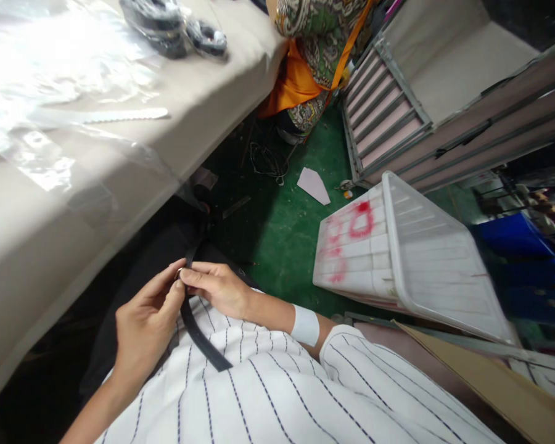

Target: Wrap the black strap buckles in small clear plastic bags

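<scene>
Close to my lap, my left hand [150, 317] and my right hand [224, 290] meet in a pinch on a black belt [203, 345]. A small shiny metal piece [179, 273], perhaps a buckle, shows between the fingertips; its shape is mostly hidden. One end of the belt curves down over my striped white shirt [259, 382]. The other part runs up past my fingers toward the table edge and fades into the dark. A white patch [305, 325] is wrapped on my right forearm.
On the cloth-covered table [134, 166] at left lie clear plastic bags [69, 55] and plastic-wrapped black coils [155, 24]. A white bin [361, 246] with red marks stands at right. Beyond the table, a person in an orange apron [296, 86] sits near a metal-framed cart [383, 111].
</scene>
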Motion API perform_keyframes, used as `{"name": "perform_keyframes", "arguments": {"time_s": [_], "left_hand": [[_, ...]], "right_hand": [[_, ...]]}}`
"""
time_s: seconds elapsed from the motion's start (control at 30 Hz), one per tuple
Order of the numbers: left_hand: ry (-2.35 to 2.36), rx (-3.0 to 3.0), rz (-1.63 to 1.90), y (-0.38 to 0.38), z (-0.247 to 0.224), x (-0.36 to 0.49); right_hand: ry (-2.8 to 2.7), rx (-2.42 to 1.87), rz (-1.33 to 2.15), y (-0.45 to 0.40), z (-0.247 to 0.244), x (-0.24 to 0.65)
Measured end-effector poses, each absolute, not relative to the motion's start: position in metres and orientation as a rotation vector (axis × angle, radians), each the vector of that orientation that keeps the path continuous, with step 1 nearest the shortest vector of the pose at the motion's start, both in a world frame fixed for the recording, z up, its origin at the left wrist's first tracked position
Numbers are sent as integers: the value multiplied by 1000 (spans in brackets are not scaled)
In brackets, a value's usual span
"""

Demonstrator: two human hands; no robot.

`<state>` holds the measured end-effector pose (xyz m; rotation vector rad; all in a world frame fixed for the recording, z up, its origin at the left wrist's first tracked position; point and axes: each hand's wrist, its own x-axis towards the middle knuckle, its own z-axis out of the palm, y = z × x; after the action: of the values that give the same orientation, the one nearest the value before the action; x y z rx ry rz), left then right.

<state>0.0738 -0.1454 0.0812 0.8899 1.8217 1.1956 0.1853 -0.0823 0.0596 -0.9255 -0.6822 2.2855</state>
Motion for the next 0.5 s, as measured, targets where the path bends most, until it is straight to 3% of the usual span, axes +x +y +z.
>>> {"name": "perform_keyframes", "arguments": {"time_s": [0.3, 0.5], "left_hand": [[1750, 1013, 1247, -147, 76, 72], [1792, 943, 1234, -144, 81, 76]], "right_hand": [[-704, -793, 2302, -81, 60, 190], [-787, -936, 2241, -80, 57, 190]]}}
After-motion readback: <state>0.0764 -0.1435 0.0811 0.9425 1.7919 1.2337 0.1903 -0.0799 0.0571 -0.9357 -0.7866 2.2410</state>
